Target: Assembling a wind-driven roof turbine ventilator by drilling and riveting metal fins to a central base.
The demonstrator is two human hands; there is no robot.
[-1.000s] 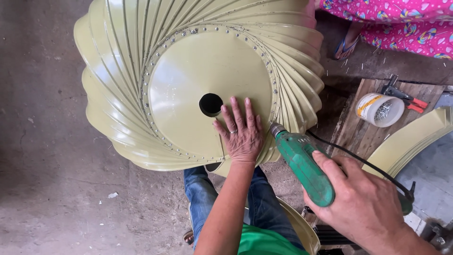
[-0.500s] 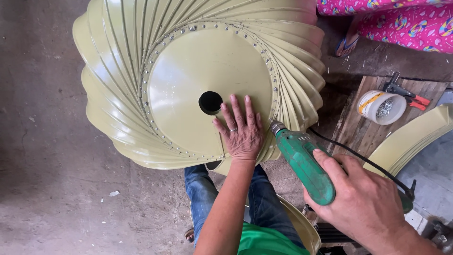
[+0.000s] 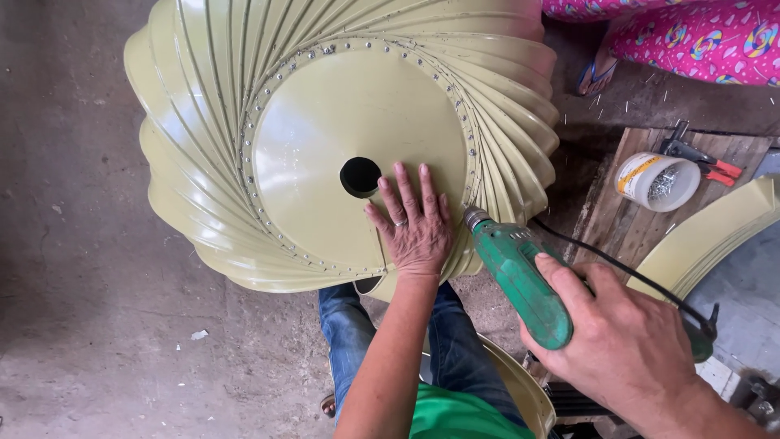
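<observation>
Right hand (image 3: 630,345), nearest the camera: grip wrapped around the body of a green corded electric drill (image 3: 520,280), whose chuck meets the rim of the disc at lower right. Left hand (image 3: 414,223): laid flat, fingers spread, holding nothing, pressing on the pale olive round metal disc (image 3: 325,154) just beside its black centre hole (image 3: 360,176). The disc sits ringed by small rivets in a pale olive ventilator of curved metal vanes (image 3: 195,162), propped above the person's blue-jeaned legs (image 3: 455,349) on the concrete floor (image 3: 81,325). Farther right, a wooden board (image 3: 626,223) carries a white tub of small fasteners (image 3: 654,180) and a red-handled hand tool (image 3: 699,156). Farthest, another person's pink patterned clothing (image 3: 691,36).
</observation>
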